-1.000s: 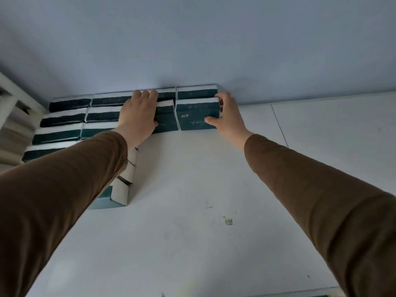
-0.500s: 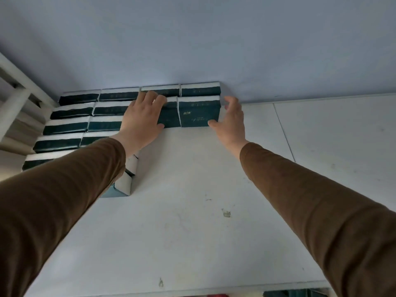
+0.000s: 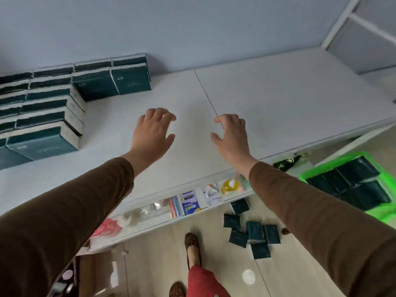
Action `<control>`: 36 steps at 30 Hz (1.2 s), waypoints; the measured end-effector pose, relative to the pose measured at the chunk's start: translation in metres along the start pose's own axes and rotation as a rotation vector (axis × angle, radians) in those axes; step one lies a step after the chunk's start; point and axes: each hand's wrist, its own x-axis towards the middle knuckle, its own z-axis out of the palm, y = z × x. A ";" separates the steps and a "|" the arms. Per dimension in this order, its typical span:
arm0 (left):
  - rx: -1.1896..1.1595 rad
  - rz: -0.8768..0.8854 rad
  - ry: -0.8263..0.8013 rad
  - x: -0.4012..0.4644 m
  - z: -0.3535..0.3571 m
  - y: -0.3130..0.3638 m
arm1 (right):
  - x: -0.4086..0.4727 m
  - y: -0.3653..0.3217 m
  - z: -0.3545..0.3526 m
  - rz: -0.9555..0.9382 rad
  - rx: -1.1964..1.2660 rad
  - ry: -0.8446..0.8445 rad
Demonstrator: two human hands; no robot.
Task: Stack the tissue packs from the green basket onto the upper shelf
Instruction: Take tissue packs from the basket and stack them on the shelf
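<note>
Stacked tissue packs (image 3: 53, 103): far left of the upper shelf (image 3: 278, 99), against the wall. Dark teal wrappers with pale, whitish edges; small light print on the broad faces, too blurred to read. Packs lie flat in several rows, stepping from the near left corner back toward the wall.

End pack (image 3: 130, 79): rightmost of the back row, broad teal face toward the camera, touching its neighbour on the left.

Upper shelf: white, flat, with a thin seam running front to back near its middle.

Left hand (image 3: 152, 136): above the bare shelf, apart from the packs. Fingers (image 3: 158, 113) loosely curled and spread, holding nothing. Brown sleeve to the wrist.

Right hand (image 3: 231, 138): just beside the seam, well apart from the packs. Fingers loosely curled, thumb apart from them, holding nothing. Brown sleeve.

Lower shelf (image 3: 192, 202): below the front edge; small coloured packets in a row, contents blurred.

Fallen packs (image 3: 255, 234): a loose scatter of the same dark teal packs on the wooden floor (image 3: 160, 254), lying at odd angles.

Green basket (image 3: 385, 213): bright green, at the right edge on the floor, with more dark teal packs (image 3: 351, 185) inside in close rows.

Foot in a patterned slipper (image 3: 192, 247): on the floor, below centre.
</note>
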 end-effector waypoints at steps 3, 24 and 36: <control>-0.067 0.066 -0.021 -0.012 0.003 0.069 | -0.052 0.041 -0.048 0.066 -0.048 0.028; -0.196 0.298 -0.327 -0.018 0.165 0.566 | -0.252 0.475 -0.262 0.449 -0.064 -0.057; -0.210 0.344 -0.544 0.063 0.300 0.668 | -0.225 0.653 -0.270 0.713 -0.055 -0.096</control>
